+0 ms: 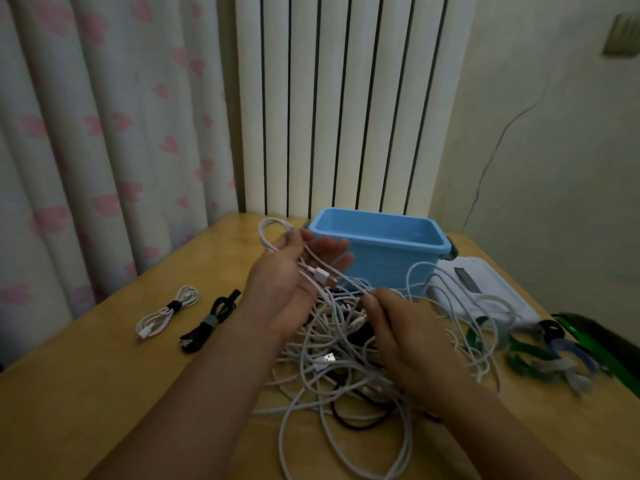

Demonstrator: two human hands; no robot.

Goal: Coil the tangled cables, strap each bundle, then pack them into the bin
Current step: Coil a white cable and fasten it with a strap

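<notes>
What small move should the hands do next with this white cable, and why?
Probably draw the white cable further out of the tangled pile. The left hand holds only its first loop, and the right hand pinches it where it enters the pile, so most is not coiled.
</notes>
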